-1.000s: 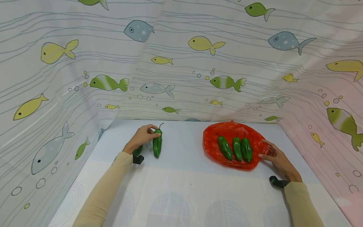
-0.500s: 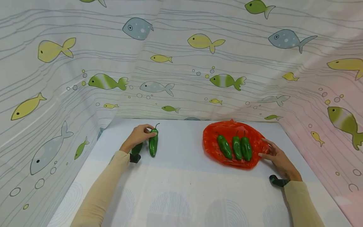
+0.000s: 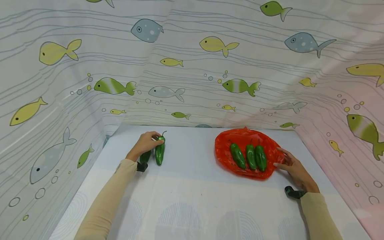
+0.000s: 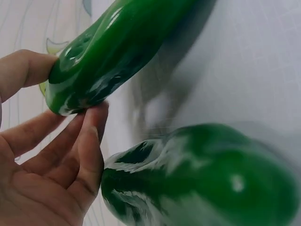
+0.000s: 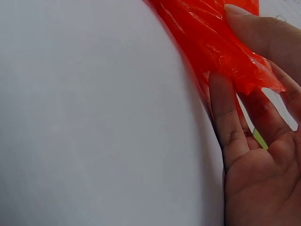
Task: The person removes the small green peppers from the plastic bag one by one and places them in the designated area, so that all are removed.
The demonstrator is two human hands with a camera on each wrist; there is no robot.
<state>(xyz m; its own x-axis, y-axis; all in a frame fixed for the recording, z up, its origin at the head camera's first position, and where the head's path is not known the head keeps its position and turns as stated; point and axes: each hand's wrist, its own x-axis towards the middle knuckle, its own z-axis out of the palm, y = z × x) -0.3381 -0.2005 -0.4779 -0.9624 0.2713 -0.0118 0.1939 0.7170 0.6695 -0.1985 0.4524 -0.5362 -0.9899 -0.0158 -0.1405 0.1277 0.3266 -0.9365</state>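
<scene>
My left hand (image 3: 146, 142) pinches a long green chili pepper (image 3: 160, 154) near its stem end, thumb on one side and fingertips on the other. In the left wrist view, the held pepper (image 4: 113, 52) casts a shadow on the table. Below it lies a second green pepper (image 4: 202, 183), against the back of the lower finger; the head view shows that pepper (image 3: 145, 157) partly hidden by the wrist. On the right, my right hand (image 3: 295, 168) holds the edge of a red plastic bag (image 3: 223, 160). In the right wrist view, the thumb is over the red film (image 5: 207, 42), the fingers beneath.
Three green peppers (image 3: 251, 156) lie side by side on the flattened bag. Everything rests on a white table cover (image 3: 192, 186) with faint patterns. A fish-printed curtain (image 3: 192, 66) closes off the back and both sides. Each wrist wears a small black camera (image 3: 142, 166).
My left hand has moved a little to the left with the pepper, bringing it nearer the second one. The right hand, the bag and its peppers look the same.
</scene>
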